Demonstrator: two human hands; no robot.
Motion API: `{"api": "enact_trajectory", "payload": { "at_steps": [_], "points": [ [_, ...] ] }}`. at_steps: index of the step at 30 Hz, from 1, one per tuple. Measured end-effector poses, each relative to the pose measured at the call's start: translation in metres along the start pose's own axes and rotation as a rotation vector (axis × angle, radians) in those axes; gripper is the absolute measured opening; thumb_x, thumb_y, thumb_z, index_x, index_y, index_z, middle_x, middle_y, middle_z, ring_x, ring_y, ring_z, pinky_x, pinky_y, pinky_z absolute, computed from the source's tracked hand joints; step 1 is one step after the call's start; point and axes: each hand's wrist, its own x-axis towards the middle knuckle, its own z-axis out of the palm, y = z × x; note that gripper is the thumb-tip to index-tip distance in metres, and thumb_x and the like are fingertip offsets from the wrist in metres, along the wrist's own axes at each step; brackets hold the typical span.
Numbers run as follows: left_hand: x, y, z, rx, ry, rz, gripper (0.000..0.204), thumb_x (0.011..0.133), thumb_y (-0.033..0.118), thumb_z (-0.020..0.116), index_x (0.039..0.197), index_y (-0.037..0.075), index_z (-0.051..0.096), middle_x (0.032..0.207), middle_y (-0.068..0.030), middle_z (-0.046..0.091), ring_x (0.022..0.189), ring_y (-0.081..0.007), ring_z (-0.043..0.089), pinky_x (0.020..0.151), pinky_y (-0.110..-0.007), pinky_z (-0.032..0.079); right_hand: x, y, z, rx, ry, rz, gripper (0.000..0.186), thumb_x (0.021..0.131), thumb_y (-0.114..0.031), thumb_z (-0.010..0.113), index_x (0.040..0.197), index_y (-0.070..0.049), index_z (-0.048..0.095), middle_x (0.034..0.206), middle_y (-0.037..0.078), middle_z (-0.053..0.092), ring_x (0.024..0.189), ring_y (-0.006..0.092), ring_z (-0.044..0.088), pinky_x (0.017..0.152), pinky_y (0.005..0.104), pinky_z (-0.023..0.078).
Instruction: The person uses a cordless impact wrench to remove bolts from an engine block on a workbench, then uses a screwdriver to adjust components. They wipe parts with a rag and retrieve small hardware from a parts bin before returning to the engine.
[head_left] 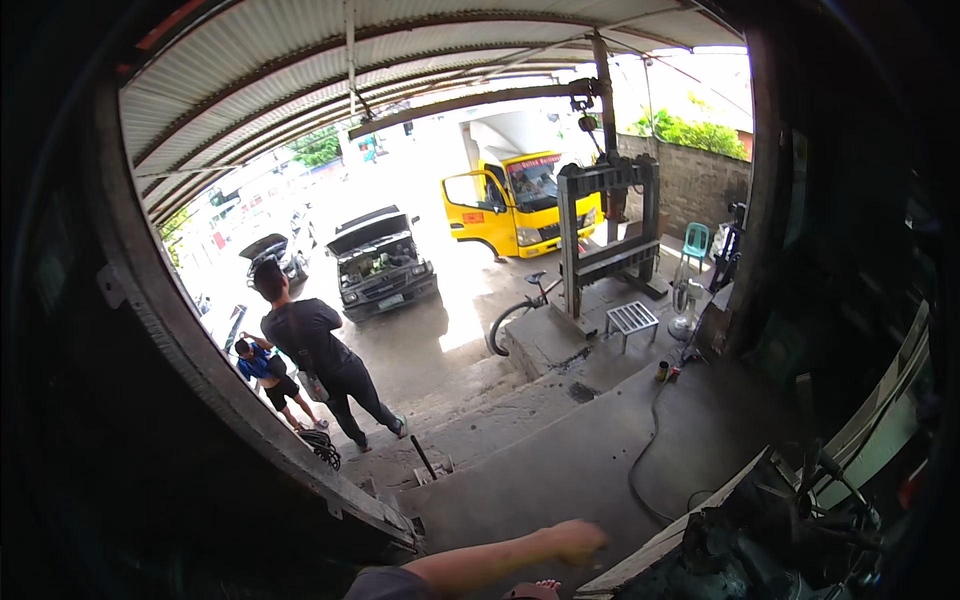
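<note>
My left hand [575, 543] reaches across the lower middle from a bare forearm with a dark grey sleeve [388, 583]. Its fingers look curled in, slightly blurred, and the palm side is hidden, so anything inside it cannot be made out. Below the hand is the smooth grey concrete floor [560, 470]; the hand touches nothing else that shows. Just under the wrist, at the bottom edge, a small patch of toes or fingers [548, 584] peeks out. My right hand does not appear. Nearest on the right lies a dark heap of machine parts [740, 540].
Steps [450, 400] lead down toward a parked car [380, 265] with raised hood and a yellow truck [530, 205]. A person in dark clothes [315, 340] stands left, another bends beyond. A cable [655, 430] crosses the floor. A press frame [610, 225], metal stool [632, 318] and fan [683, 305] stand right.
</note>
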Motion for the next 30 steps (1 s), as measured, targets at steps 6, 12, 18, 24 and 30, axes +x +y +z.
{"api": "enact_trajectory", "payload": {
  "at_steps": [6,12,18,24,30],
  "points": [
    [0.092,0.096,-0.009,-0.066,-0.006,0.403,0.048,0.081,0.031,0.077,0.117,0.002,0.068,0.113,-0.0216,0.071,0.112,-0.0412,0.066,0.095,-0.051,0.052,-0.006,-0.023,-0.011,-0.323,0.417,-0.151,0.039,0.087,0.004,0.071,0.122,0.001,0.056,0.106,0.017,0.064,0.096,0.0268,0.063,0.091,0.0407,0.052],
    [0.089,0.126,0.037,-0.14,-0.131,0.636,0.054,0.081,0.031,0.076,0.125,0.002,0.065,0.119,-0.0229,0.068,0.118,-0.0403,0.063,0.099,-0.051,0.051,-0.014,-0.039,-0.031,-0.33,0.668,-0.151,0.043,0.093,-0.005,0.074,0.128,0.002,0.05,0.111,0.02,0.065,0.08,0.0269,0.063,0.068,0.0354,0.056],
    [0.092,0.156,0.065,-0.234,-0.131,0.494,0.036,0.088,0.033,0.078,0.109,0.005,0.071,0.108,-0.0156,0.072,0.101,-0.0323,0.07,0.087,-0.044,0.055,-0.053,-0.051,-0.089,-0.466,0.77,-0.156,0.048,0.088,0.001,0.076,0.127,-0.002,0.048,0.108,0.014,0.062,0.093,0.0147,0.062,0.072,0.0237,0.053],
    [0.102,0.215,0.065,-0.446,0.05,0.433,0.043,0.078,0.025,0.088,0.107,0.001,0.068,0.102,-0.0139,0.068,0.095,-0.0284,0.068,0.085,-0.039,0.054,-0.047,-0.054,-0.111,-0.503,0.772,-0.342,0.049,0.088,0.006,0.075,0.123,-0.001,0.042,0.109,0.025,0.062,0.087,0.0205,0.066,0.07,0.027,0.057],
    [0.115,0.243,0.06,-0.451,0.194,0.495,0.104,0.064,0.036,0.098,0.145,0.0,0.043,0.145,-0.0186,0.049,0.131,-0.0328,0.052,0.105,-0.043,0.047,-0.044,-0.068,-0.119,-0.686,0.667,-0.342,0.052,0.086,0.0,0.079,0.119,-0.004,0.039,0.1,0.026,0.065,0.085,0.0265,0.069,0.07,0.034,0.06]
  ]
}}
